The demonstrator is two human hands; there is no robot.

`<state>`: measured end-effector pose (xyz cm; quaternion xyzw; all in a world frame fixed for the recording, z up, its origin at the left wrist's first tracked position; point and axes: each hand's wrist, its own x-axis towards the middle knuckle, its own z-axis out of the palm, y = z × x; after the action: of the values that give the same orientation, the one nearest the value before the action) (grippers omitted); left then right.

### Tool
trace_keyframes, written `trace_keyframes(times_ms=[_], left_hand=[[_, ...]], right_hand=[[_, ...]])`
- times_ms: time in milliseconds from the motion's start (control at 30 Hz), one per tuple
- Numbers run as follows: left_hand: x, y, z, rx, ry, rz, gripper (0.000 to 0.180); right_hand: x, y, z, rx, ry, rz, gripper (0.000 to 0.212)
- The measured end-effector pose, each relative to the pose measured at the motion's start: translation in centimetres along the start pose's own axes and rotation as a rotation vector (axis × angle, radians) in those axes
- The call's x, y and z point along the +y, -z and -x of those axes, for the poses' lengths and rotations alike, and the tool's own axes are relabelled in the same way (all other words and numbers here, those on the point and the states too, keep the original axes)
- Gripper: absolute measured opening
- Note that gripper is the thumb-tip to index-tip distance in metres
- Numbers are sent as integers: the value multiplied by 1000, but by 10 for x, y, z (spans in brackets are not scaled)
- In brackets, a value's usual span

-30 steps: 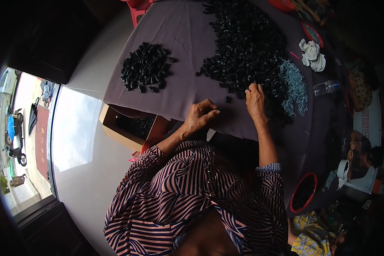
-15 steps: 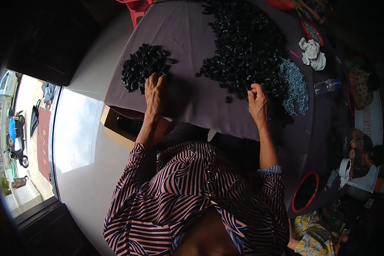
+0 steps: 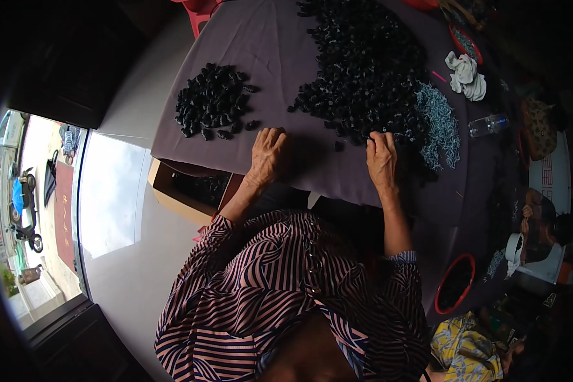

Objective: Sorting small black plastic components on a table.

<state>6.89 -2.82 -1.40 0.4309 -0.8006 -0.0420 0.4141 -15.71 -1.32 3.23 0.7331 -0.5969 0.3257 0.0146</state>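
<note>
A large heap of small black ribbed pieces (image 3: 363,70) covers the middle of the tablecloth, and a smaller pile of the same pieces (image 3: 210,102) lies at the left. Between the two, near the table's front edge, is my left hand (image 3: 268,156), its fingers curled down and closed. My right hand (image 3: 381,159) is at the near edge of the large heap, thumb and fingers pinched together. Whatever either hand holds is hidden behind the fingers. One loose black piece (image 3: 339,146) sits just left of my right hand. Thin pale-blue bits (image 3: 438,127) lie heaped right of the black pieces.
A dark purplish cloth (image 3: 267,51) covers the table. An open cardboard box (image 3: 172,197) stands below its left front edge. To the right are a crumpled white cloth (image 3: 468,76), a clear bottle (image 3: 488,126) and a red-rimmed bowl (image 3: 455,284). Another person's patterned yellow clothing (image 3: 465,350) shows lower right.
My left hand has moved right, away from the small pile, where a few loose pieces now show at its near edge. My right hand has tilted slightly, its fingertips lower at the large heap.
</note>
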Motion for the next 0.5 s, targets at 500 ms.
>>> trace_keyframes(times_ms=[500], left_hand=[[6,-16,2,-15,-37,79,14]], right_hand=[[-11,11,-4,-14,-249,-301,7]])
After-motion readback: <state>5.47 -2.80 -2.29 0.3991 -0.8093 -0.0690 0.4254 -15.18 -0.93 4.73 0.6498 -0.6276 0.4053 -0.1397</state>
